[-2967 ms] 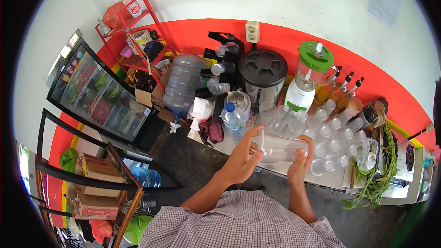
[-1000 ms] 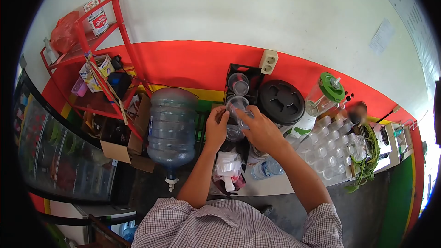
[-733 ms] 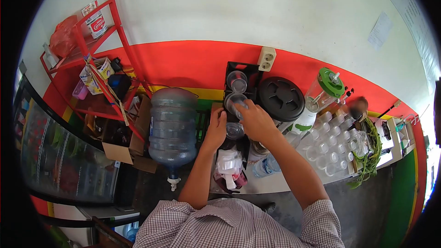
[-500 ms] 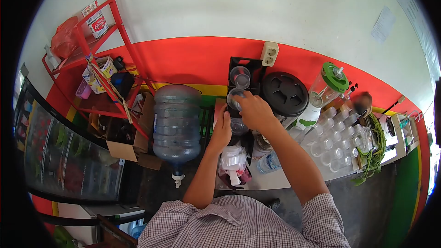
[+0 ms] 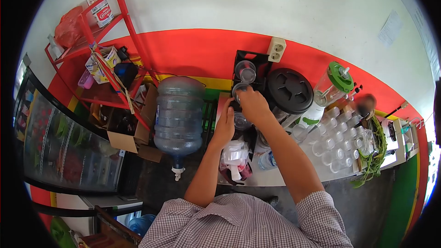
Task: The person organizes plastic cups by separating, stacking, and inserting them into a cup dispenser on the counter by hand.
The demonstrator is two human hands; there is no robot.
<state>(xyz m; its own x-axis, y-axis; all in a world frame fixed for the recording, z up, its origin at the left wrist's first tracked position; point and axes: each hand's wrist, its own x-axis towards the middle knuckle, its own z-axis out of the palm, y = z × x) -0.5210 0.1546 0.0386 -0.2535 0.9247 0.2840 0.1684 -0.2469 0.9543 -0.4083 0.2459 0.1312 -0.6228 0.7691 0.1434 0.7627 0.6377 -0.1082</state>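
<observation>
A black cup rack (image 5: 260, 62) stands against the wall with clear plastic cups in it. My right hand (image 5: 255, 105) reaches into the rack, its fingers closed on the rim of the middle clear plastic cup (image 5: 239, 90). Beside the rack's left side, my left hand (image 5: 225, 126) is upright with fingers stretched out, and I see nothing gripped in it. Above my right hand sits another clear cup (image 5: 245, 72); a lower one (image 5: 241, 121) shows between my hands. White plastic packaging (image 5: 235, 154) lies just below them.
To the right are a black-lidded container (image 5: 289, 91), a green-topped blender (image 5: 339, 79) and many upturned clear cups (image 5: 337, 143) on the table. A water bottle (image 5: 267, 160) lies near my right forearm. At left are a large water jug (image 5: 179, 115) and a red shelf (image 5: 103, 105).
The view has shifted slightly. My right fingers stay on the middle cup, and my left hand keeps its place beside the rack.
</observation>
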